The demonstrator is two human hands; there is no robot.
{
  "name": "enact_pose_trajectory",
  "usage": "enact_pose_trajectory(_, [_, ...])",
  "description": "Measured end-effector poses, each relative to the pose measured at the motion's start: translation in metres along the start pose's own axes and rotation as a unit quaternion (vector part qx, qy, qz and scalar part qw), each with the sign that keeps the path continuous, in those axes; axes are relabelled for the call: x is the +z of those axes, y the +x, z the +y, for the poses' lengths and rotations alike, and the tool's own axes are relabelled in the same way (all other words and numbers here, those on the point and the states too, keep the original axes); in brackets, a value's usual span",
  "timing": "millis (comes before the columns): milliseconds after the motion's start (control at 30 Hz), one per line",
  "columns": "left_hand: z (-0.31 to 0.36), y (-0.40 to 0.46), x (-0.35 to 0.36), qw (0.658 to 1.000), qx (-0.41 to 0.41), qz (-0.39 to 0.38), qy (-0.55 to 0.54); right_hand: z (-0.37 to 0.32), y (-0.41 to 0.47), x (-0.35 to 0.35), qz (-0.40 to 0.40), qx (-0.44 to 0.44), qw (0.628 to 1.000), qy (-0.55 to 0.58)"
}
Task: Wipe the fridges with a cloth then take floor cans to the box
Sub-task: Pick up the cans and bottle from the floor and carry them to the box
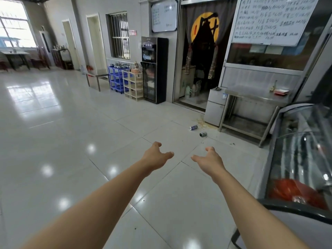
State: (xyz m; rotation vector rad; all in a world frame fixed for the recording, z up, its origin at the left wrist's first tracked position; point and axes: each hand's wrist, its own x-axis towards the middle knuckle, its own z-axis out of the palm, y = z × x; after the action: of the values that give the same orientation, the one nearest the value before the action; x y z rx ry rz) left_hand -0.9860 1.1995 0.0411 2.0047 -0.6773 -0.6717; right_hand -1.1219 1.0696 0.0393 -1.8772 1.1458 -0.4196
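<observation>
Both arms were stretched forward over the tiled floor (71, 123). The left hand (156, 156) was held palm inward with its fingers loosely spread and relaxed, and nothing was gripped in it. The right hand (209, 159) was held the same way, fingers slack and apart, and nothing was held. The two hands were kept near each other but not touching.

Two cans were seen lying on their sides on the floor beyond the hands: a blue can (193, 127) and, just beside it to the right, a grey can (203, 134). Both lay near a small fridge (215, 106), which stood against a steel table (251, 94). A glass-topped freezer (301, 150) was seen at the right edge. No cloth or box could be made out.
</observation>
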Motion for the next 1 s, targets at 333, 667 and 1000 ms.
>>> enact_pose_trajectory(333, [0.025,0.177,-0.02,1.0,-0.017,-0.006,-0.008,-0.046,0.174,0.017,-0.003,0.017,1.0,-0.012])
enact_pose_trajectory(667, [0.052,0.398,-0.042,0.999,0.015,-0.052,-0.001,-0.091,0.365,0.05,0.052,0.055,0.997,-0.007])
enact_pose_trajectory(1000, [0.102,0.6,-0.044,0.992,0.035,-0.117,0.03,-0.127,0.54,0.059,0.103,0.094,0.99,0.001])
